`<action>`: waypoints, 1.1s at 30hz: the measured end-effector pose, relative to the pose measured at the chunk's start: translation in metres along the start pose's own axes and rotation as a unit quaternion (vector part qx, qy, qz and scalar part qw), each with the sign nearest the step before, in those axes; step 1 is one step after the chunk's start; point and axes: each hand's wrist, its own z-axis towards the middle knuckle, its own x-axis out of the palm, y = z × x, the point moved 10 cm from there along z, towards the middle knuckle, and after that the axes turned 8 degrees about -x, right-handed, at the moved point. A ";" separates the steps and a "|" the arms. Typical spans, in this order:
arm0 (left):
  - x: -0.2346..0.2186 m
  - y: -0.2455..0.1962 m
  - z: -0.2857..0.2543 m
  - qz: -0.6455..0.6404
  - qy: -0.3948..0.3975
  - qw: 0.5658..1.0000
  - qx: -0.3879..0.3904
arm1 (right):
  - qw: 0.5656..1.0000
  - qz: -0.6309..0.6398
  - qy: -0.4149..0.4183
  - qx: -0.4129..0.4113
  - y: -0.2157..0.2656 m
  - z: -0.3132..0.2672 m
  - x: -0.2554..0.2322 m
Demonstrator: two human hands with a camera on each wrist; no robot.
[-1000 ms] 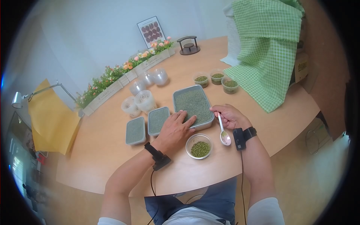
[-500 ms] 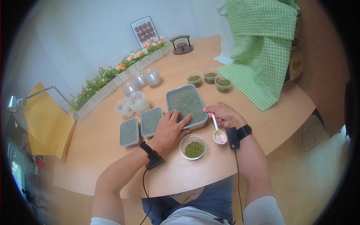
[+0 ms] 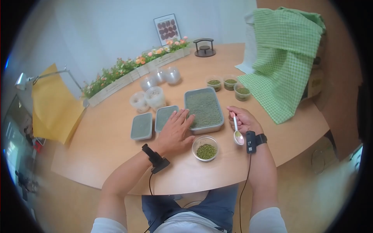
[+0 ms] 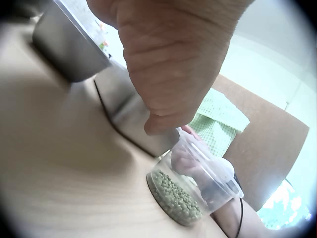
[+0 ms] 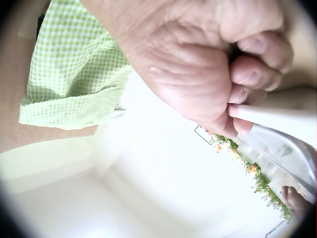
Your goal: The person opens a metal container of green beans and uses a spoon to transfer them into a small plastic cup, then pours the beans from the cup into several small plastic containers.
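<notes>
My left hand (image 3: 175, 132) lies with straight, spread fingers over the medium container (image 3: 165, 115), its fingertips near the left edge of the large rectangular container (image 3: 203, 106). Both hold a fine grey-green fill. In my right hand (image 3: 245, 120), thumb and curled fingers pinch a white spoon (image 3: 238, 138) by the handle; its bowl points down towards me. A clear round cup (image 3: 206, 158) of green beans, likely mung beans (image 4: 176, 196), stands in front of the large container, between my hands. The right wrist view shows the spoon handle (image 5: 270, 119) between thumb and fingers.
A small container (image 3: 141, 127) stands at left. Behind are translucent cups (image 3: 155, 98), clear empty cups (image 3: 173, 76) and several flower boxes (image 3: 116, 88). Three bean cups (image 3: 242, 93) sit near the green checked cloth (image 3: 272, 77) at right. A dark wooden stand (image 3: 204, 48) stands at the back.
My left hand has drawn left from the large container onto the medium one. My right hand, still holding the spoon, has moved a little right, away from the large container's corner. The head view has shifted.
</notes>
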 end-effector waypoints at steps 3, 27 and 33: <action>0.000 0.037 -0.024 -0.005 -0.026 0.995 -0.092 | 1.000 0.004 -0.002 -0.003 0.003 -0.003 -0.001; 0.003 0.073 -0.047 -0.006 -0.076 0.984 -0.160 | 0.999 0.038 -0.034 -0.006 -0.068 -0.065 0.065; 0.000 0.075 -0.048 -0.011 -0.118 0.982 -0.148 | 0.999 0.010 -0.016 0.034 -0.092 -0.056 0.106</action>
